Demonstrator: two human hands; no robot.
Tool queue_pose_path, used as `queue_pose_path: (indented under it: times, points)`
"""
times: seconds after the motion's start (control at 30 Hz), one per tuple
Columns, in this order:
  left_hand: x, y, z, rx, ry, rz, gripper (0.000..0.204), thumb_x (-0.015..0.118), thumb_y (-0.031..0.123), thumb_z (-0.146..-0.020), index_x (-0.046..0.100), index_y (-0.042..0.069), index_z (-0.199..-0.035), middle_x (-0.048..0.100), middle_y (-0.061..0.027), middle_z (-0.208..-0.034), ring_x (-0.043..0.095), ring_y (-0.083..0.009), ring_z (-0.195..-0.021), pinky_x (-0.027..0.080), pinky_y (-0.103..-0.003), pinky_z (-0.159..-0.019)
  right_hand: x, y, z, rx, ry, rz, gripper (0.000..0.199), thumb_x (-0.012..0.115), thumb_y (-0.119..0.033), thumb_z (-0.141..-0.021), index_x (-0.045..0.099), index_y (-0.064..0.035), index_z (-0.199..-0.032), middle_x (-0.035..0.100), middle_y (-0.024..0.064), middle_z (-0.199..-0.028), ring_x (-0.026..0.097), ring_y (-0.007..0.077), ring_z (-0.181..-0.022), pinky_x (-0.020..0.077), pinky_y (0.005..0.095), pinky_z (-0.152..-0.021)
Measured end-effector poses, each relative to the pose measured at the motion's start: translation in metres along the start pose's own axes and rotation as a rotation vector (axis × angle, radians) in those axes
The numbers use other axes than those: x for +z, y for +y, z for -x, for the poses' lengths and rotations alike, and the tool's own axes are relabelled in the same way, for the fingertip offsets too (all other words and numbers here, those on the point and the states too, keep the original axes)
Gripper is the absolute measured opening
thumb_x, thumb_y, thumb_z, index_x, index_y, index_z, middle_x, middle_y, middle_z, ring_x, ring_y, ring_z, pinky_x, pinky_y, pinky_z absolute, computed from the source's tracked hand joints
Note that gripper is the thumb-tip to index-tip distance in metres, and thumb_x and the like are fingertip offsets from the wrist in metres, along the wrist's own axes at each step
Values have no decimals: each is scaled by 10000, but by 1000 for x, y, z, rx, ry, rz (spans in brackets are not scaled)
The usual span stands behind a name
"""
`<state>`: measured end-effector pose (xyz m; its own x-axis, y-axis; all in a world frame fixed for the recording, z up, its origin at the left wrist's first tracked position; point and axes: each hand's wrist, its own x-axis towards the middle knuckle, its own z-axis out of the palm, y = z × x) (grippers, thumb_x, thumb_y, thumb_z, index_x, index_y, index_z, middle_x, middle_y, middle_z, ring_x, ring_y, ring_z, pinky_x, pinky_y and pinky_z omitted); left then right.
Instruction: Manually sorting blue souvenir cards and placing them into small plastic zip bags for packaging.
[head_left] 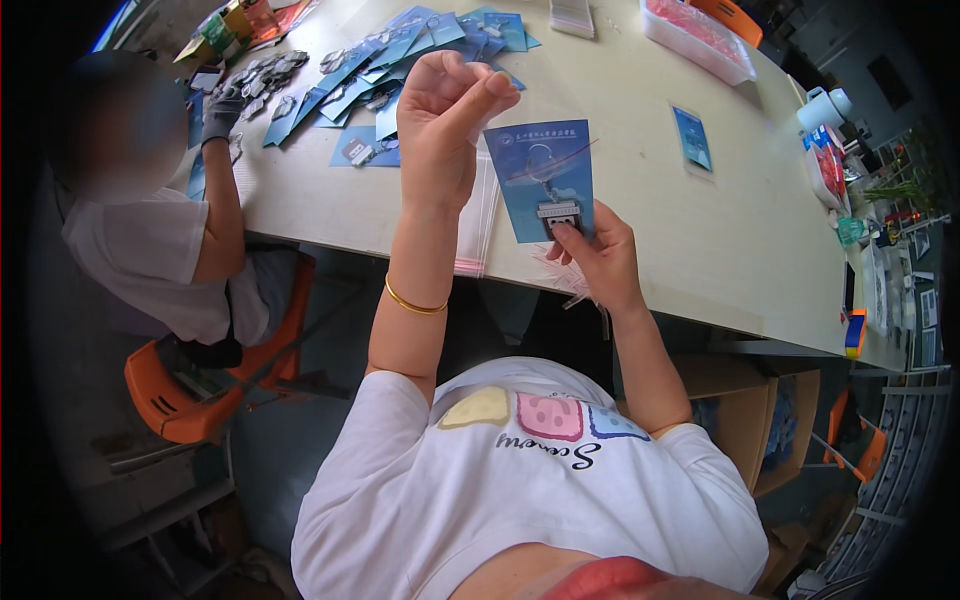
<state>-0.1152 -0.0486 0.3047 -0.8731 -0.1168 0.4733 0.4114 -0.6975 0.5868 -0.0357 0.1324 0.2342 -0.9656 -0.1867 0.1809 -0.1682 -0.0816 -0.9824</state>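
Observation:
My right hand grips the lower edge of a blue card, thumb on the front. A metal keyring with a dark and pale house-shaped charm hangs on the card. A thin reddish line crosses the card's face. To its upper left is my raised left hand, thumb and forefinger pinched together; whatever is between them is too small to make out. Beneath, clear plastic bags lie at the table's near edge. Thin clear strips show by my right hand.
Blue cards with keyrings and loose charms are heaped at the far left, where a co-worker's gloved hand rests. A bagged blue card lies right of me. A white tub with pink contents stands behind it.

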Motion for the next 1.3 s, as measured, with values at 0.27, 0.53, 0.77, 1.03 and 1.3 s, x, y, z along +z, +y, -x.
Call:
queue_pose_path:
  times: [0.27,0.53,0.77,1.03,1.3]
  points:
    - [-5,-7,7,-136,-156,-70,198,698,-3,-775,540,73,-870,658,-46,-816,633,-120,-784,497,-235,-714,-8,-14,-8,32,-98,-73,168,592,-25,-867,574,30,-1025,622,48,-831,565,85,-638,488,222,-587]
    - [-7,-15,17,-349,86,-76,208,733,69,-766,630,0,-933,672,-76,-889,633,-121,-790,496,-241,-724,0,-36,-18,31,-69,-235,246,639,-12,-826,556,34,-1052,644,94,-891,631,114,-730,513,241,-620]
    - [7,-27,35,-530,-17,-106,222,721,101,-788,621,2,-960,663,-60,-884,626,-115,-769,496,-252,-699,-8,-17,-30,-69,91,-87,282,706,-52,-778,548,6,-1004,651,60,-853,632,113,-716,507,222,-606]
    - [-15,-46,37,-564,42,-243,257,701,189,-816,618,-10,-955,657,-73,-837,613,-110,-660,500,-232,-534,-20,-25,-33,240,68,-595,317,670,-197,-841,554,-24,-1080,609,27,-879,564,78,-669,460,223,-597]
    - [-58,-34,46,-92,-125,-1460,358,733,296,-767,570,38,-953,589,-48,-825,554,-162,-702,468,-287,-632,-149,22,-89,-262,540,535,261,601,-97,-820,610,-18,-1069,609,35,-790,591,157,-711,486,289,-667]
